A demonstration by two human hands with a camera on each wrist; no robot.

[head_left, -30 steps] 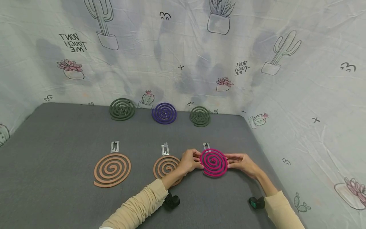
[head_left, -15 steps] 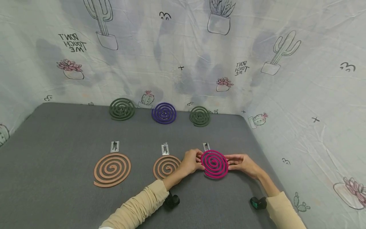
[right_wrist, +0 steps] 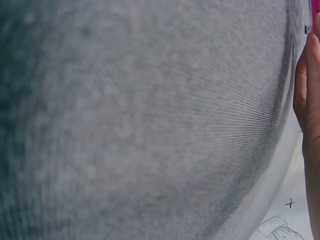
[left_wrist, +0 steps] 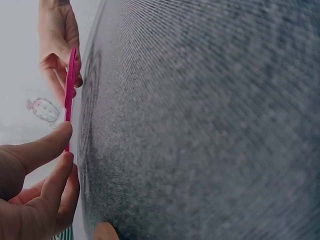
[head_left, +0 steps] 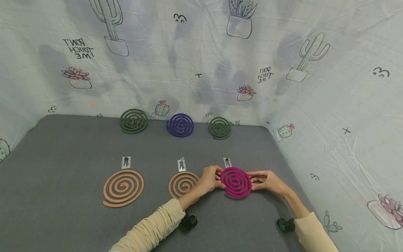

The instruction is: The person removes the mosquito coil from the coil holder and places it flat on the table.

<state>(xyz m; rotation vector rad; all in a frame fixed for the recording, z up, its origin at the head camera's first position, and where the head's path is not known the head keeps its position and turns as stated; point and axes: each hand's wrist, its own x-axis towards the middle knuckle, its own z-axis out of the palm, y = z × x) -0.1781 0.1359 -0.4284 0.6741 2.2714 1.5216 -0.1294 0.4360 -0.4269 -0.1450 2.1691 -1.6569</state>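
Note:
A magenta mosquito coil (head_left: 235, 179) is held between both hands at the table's right side. My left hand (head_left: 207, 180) pinches its left rim between thumb and fingers, and my right hand (head_left: 269, 182) grips the opposite rim. In the left wrist view, the coil (left_wrist: 70, 82) appears edge-on and a little above the grey cloth. Only a sliver of the coil (right_wrist: 316, 15) and part of the right hand (right_wrist: 311, 95) show in the right wrist view. Just behind the coil lies a small metal stand (head_left: 227, 162).
Two tan coils lie at front: one (head_left: 124, 188) at left, another (head_left: 183, 183) partly behind the left forearm. Metal stands (head_left: 126, 162) (head_left: 181, 165) lie behind them. Along the back edge are a dark green coil (head_left: 133, 121), a purple coil (head_left: 180, 125) and another green coil (head_left: 219, 128).
The magenta coil has shifted slightly toward the person, with both hands keeping hold of it. More of the metal stand behind it shows now.

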